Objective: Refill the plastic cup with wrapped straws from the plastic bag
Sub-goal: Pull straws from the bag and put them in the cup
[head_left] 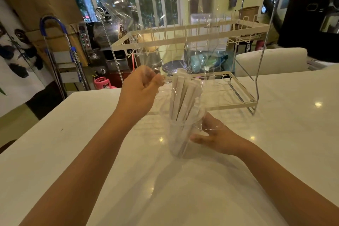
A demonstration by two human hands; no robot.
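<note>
Right hand (218, 135) around straw-filled cup (180, 139)

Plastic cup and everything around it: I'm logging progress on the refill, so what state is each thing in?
Plastic cup: upright on the table, holding straws.
Wrapped straws: standing in the cup, tops above the rim.
Plastic bag: raised over the straws.
Left hand: pinching the bag.
Right hand: against the cup.
Wire rack: upright, shelves bare.
</note>
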